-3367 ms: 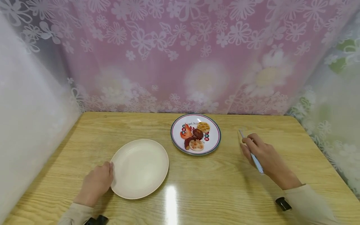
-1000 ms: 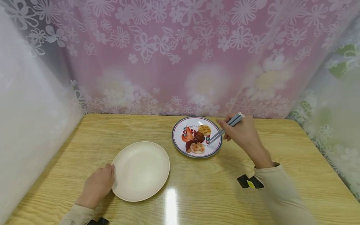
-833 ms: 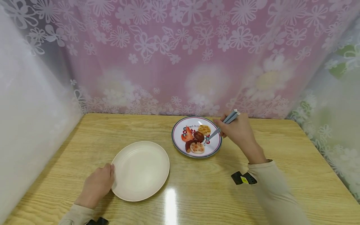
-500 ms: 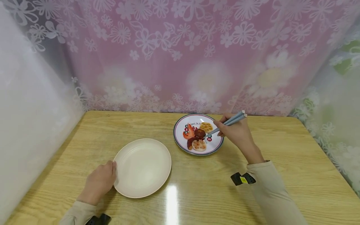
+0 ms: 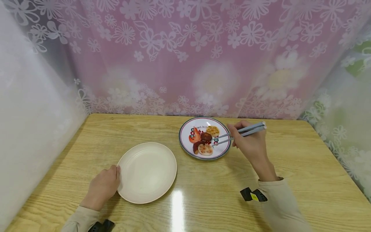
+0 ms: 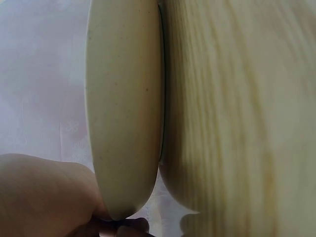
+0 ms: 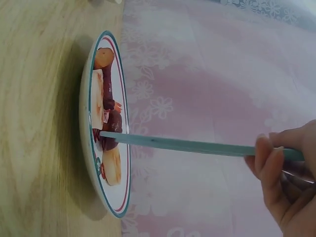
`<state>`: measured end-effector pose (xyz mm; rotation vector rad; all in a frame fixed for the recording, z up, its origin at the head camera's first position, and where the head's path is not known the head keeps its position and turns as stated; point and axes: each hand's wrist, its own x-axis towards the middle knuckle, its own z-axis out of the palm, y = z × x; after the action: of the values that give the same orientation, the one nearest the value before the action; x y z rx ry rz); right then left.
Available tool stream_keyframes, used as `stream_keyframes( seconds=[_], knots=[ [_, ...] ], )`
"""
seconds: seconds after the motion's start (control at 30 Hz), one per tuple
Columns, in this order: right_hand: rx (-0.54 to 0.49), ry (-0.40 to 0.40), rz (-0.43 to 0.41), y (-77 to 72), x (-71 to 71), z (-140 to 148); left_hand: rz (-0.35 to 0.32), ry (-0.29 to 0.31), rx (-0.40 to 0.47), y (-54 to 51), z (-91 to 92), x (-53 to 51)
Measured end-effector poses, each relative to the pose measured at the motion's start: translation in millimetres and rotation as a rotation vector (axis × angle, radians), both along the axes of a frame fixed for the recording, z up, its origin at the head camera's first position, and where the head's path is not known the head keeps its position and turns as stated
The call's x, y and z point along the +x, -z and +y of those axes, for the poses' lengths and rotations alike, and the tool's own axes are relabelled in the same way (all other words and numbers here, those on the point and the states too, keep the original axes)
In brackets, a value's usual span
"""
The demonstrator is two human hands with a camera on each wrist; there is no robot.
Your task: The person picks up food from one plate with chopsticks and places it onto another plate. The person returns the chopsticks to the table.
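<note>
My left hand [image 5: 103, 187] pinches the left rim of a cream plate [image 5: 147, 174] on the table; nothing lies on that plate. In my right hand [image 5: 252, 148] I hold a pair of blue-grey chopsticks [image 5: 255, 130], their tips spread apart over a white plate [image 5: 222, 149] with a dark rim. On it lie a pale lotus root slice [image 5: 205, 149], a yellower slice [image 5: 213, 130], a round brown piece like a mushroom cap [image 5: 206, 136], an orange shrimp [image 5: 194, 137] and a dark red piece [image 5: 195, 147]. The tips sit close to the brown piece and the pale slice.
The wooden table [image 5: 290, 151] carries both plates, the cream one nearer me and to the left. A pink flowered curtain [image 5: 162, 71] hangs behind the back edge, with pale sheets at both sides. Black straps sit at both wrists.
My right hand has brought the chopsticks from the table's right side to the food plate. In the last half second their tips have spread and the hand has shifted slightly right. My left hand stays.
</note>
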<state>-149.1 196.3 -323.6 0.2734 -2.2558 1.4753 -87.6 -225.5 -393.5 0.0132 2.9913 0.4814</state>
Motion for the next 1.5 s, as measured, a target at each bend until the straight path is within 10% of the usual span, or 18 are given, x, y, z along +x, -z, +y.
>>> stream_keyframes(
  seconds=[0.33,0.87,1.5],
  knots=[
    [0.065,-0.108,0.164,-6.3,12.0,-19,0.025,0.01,0.004,0.5,2.2,-3.1],
    [0.278,-0.127,0.457,40.7,-4.7,-17,-0.008,0.004,0.001,1.5,-1.6,0.4],
    [0.457,-0.08,0.57,58.7,-6.3,-17,-0.043,0.01,0.011,2.2,-2.0,-2.4]
  ],
)
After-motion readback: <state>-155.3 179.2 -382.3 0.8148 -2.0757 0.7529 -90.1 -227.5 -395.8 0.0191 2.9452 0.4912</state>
